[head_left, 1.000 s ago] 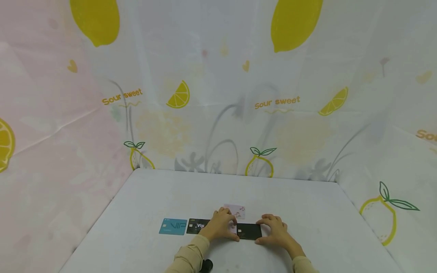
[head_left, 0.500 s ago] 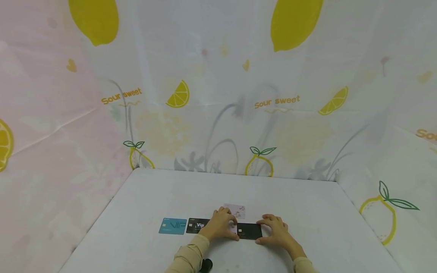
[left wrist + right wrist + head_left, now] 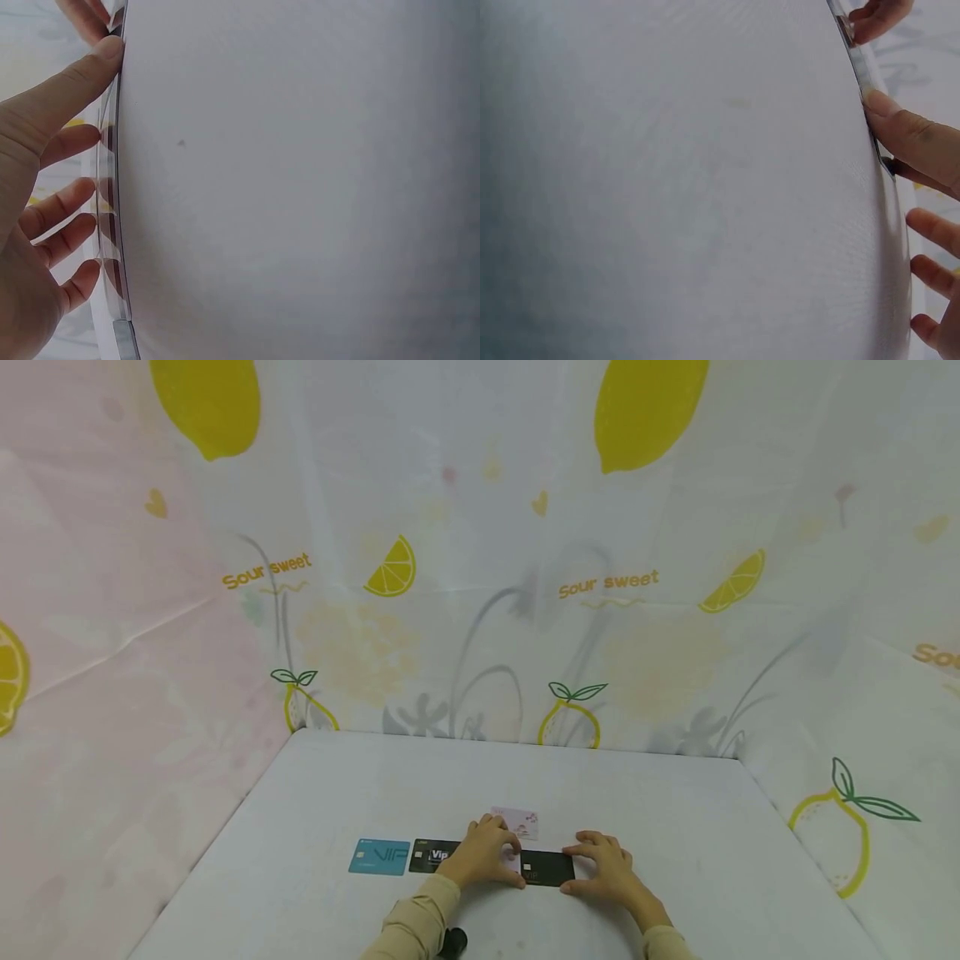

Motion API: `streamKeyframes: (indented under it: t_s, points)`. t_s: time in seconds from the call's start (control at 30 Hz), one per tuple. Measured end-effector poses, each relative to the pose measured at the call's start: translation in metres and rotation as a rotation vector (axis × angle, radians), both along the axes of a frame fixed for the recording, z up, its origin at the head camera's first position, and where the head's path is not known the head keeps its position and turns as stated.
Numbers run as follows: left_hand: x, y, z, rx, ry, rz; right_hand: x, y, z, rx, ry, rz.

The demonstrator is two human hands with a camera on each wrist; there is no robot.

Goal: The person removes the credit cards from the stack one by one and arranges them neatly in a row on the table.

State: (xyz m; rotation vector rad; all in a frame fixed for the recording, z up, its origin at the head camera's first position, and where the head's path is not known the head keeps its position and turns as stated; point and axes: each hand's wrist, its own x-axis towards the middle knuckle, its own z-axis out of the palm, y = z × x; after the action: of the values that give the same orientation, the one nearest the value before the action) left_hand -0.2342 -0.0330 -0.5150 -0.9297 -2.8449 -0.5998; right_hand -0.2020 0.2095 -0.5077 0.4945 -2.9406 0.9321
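Observation:
In the head view several cards lie in a row on the white table. My left hand point(image 3: 483, 856) arches over a pale pink card point(image 3: 513, 862) and grips it, thumb at the near edge and index finger at the far edge. Most of that card is hidden under the hand. Against its right side lies a black VIP card point(image 3: 553, 868). My right hand point(image 3: 606, 872) holds this black card at its right end, thumb at the near corner and index finger at the far corner. In the right wrist view the thumb point(image 3: 911, 135) presses the card's edge, the other fingers spread on the table.
Left of my left hand lie a black Vip card point(image 3: 429, 856), partly covered, and a blue VIP card point(image 3: 378, 857). Another pink card point(image 3: 517, 822) lies behind the row. A small black object point(image 3: 453, 942) is by my left sleeve. Lemon-printed cloth walls point(image 3: 487, 635) enclose the table point(image 3: 637, 793).
Both hands stay in place on the cards. The right end of the black VIP card and the right fingertips shift very slightly left.

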Motion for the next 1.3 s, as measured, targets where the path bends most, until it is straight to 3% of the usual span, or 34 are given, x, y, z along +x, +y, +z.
streamKeyframes:
  t_s: [0.33, 0.73, 1.3]
  points:
    - [0.0024, -0.0028, 0.0012, 0.040, 0.062, -0.050, 0.0008, -0.0009, -0.0002, 0.003, -0.009, -0.003]
    - [0.0006, 0.0005, 0.0020, -0.011, 0.002, 0.008, 0.0011, -0.0009, -0.0027, -0.005, 0.009, -0.012]
    - [-0.0006, -0.0008, 0.0008, 0.000, 0.003, -0.006, 0.0045, -0.0012, -0.0038, -0.002, 0.013, -0.015]
